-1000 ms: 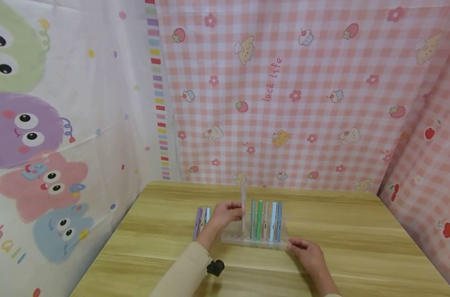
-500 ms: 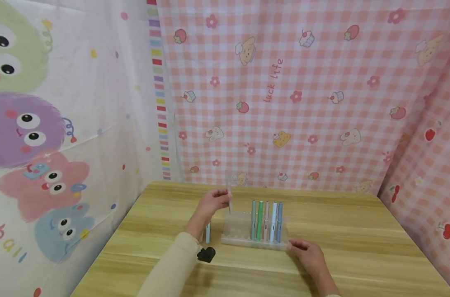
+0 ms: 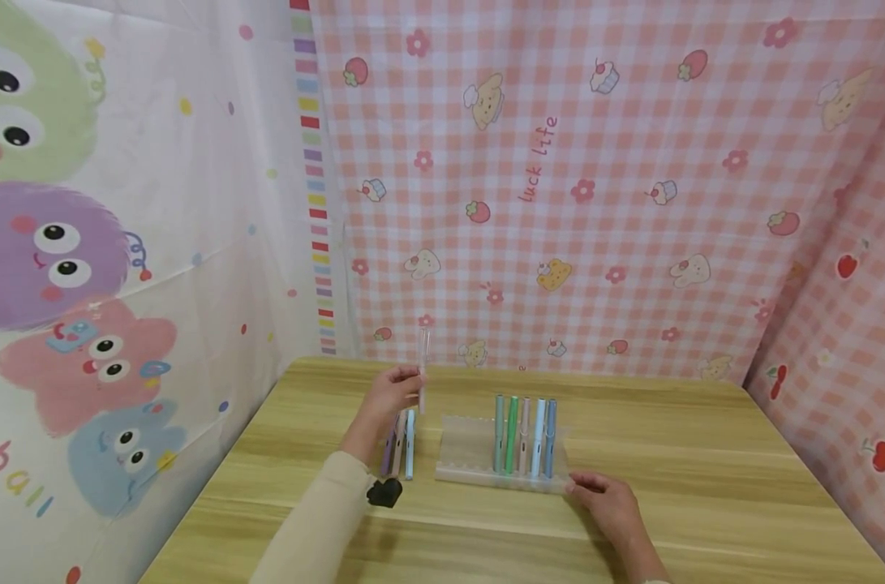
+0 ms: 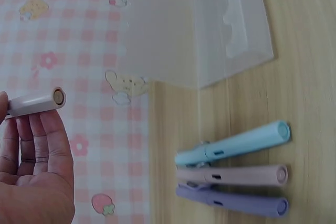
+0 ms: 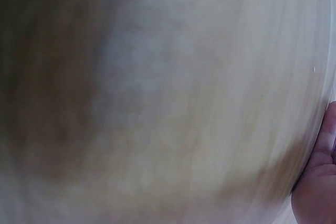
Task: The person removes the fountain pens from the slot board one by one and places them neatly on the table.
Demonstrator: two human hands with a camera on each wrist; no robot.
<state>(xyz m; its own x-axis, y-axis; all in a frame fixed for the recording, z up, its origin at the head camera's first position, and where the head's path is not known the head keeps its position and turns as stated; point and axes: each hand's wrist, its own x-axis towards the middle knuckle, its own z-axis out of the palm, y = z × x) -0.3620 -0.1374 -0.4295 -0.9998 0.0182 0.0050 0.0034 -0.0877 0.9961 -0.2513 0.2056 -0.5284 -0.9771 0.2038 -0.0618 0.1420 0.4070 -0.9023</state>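
Note:
My left hand (image 3: 394, 393) pinches a pale, whitish pen (image 3: 423, 349) between thumb and fingers, upright above the table; the left wrist view shows its round end. Below and beside that hand lie three capped pens: light blue (image 4: 236, 142), pinkish beige (image 4: 247, 175) and purple (image 4: 241, 200). To their right is a clear plastic pen rack (image 3: 464, 446) with a notched front. Several pens lean in its right half, among them a green pen (image 3: 511, 434) and a dark blue pen (image 3: 550, 442). My right hand (image 3: 608, 499) grips the rack's front right corner.
The wooden table (image 3: 705, 487) reaches back to a pink checked curtain (image 3: 632, 227). A white cartoon-print cloth (image 3: 216, 178) hangs at the left. A black wrist device (image 3: 385, 492) sits at my left cuff. The right wrist view is mostly blurred.
My left hand has lifted the pale pen out of the rack's left half and carried it left, over the loose pens. My right hand has stayed at the rack's corner.

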